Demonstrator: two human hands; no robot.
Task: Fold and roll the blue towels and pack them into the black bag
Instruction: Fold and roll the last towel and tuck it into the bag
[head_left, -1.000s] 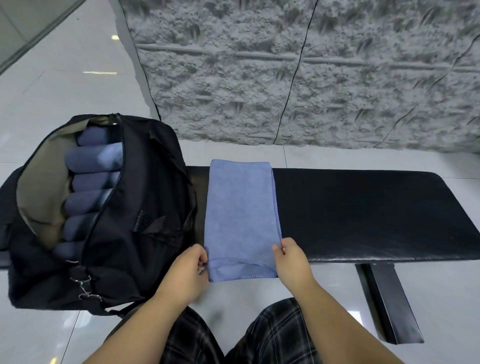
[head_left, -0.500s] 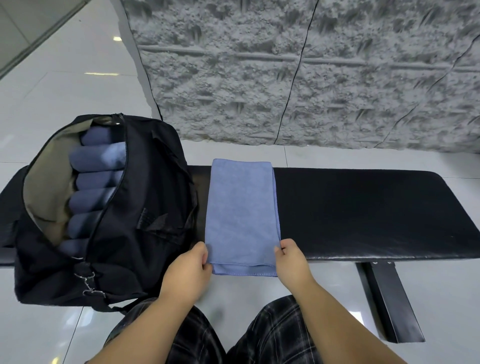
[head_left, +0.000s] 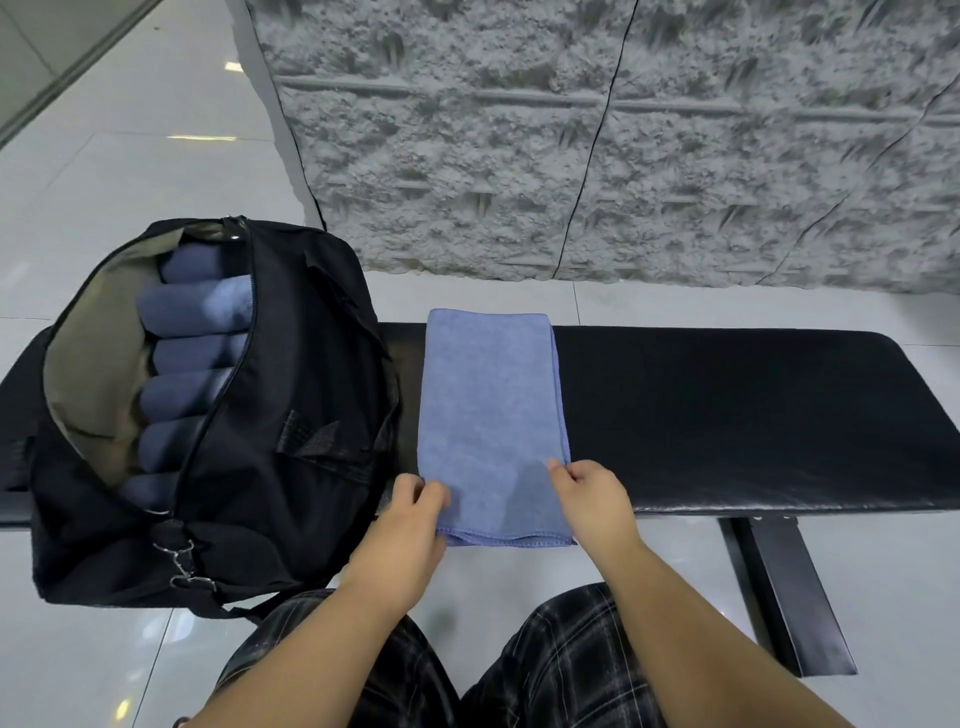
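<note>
Your folded blue towel (head_left: 491, 415) lies flat across the table (head_left: 727, 415), just beside the black bag (head_left: 291, 415). Your left hand (head_left: 410, 512) and right hand (head_left: 592, 493) each pinch a near corner. Rolling looks next: turn that near edge over tightly and evenly.

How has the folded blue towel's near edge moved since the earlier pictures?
Yes. The folded blue towel's near edge hangs less far past the black bench's front edge than a second ago; both hands now sit farther up it.
</note>
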